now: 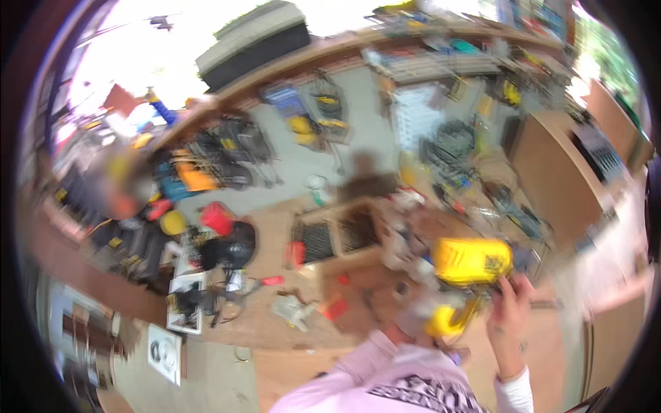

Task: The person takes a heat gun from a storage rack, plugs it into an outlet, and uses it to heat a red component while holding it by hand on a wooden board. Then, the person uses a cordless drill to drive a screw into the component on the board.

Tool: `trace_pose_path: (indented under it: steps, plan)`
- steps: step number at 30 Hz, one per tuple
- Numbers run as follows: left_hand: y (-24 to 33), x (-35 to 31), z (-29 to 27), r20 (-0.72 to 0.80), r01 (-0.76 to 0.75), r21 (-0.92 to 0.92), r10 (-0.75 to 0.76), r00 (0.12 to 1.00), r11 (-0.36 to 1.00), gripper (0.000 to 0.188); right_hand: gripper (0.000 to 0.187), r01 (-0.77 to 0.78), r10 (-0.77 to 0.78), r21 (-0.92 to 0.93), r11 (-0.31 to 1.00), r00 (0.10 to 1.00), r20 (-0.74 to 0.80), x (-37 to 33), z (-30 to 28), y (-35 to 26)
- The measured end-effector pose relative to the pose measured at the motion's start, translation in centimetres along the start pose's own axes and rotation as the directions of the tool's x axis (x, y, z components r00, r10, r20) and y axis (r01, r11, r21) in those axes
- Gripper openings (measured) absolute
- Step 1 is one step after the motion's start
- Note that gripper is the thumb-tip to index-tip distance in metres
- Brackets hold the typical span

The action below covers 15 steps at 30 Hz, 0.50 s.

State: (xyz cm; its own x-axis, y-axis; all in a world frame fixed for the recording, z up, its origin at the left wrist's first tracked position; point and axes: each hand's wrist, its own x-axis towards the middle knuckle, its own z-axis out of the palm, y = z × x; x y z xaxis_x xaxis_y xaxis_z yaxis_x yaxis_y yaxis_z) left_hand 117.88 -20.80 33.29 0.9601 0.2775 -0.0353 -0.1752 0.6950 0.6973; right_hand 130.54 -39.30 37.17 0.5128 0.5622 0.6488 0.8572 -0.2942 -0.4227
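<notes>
A bright yellow, boxy thing [474, 260] with a dark patch near its right end is at the right of centre, too blurred to name. My right hand [511, 292] has its bent fingers at that thing's lower right corner and appears to grip it. Just below is a smaller rounded yellow piece [446, 321]; whether the two are joined I cannot tell. My left arm, in a pink sleeve [358, 354], reaches in from the lower edge toward the grey and yellow blur. The fingers of my left hand [405, 333] are smeared and partly hidden.
A wooden bench [268, 330] carries a divided wooden tray [335, 255], a red and black item [234, 237] and scattered small parts. Tools hang on the grey back panel [286, 193] under a cluttered shelf [330, 60]. A large wooden box [556, 175] stands at the right.
</notes>
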Motion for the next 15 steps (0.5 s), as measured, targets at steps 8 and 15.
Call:
trace_pose_path:
  steps: [8, 15]
  plan:
    - [-0.7, 0.6, -6.8, 0.14, 0.048, -0.5, 0.026, 0.99, 0.865, 0.06, 0.025, -0.092, 0.08, 0.364, 0.927, 0.996, 0.05, 1.7, -0.5, -2.5]
    - [-4.1, 1.0, -4.0, 0.123, 0.124, -0.29, -0.091, 0.988, 0.949, 0.052, 0.028, -0.022, -0.038, 0.432, 0.902, 0.991, 0.13, 0.0, -2.5, -10.2]
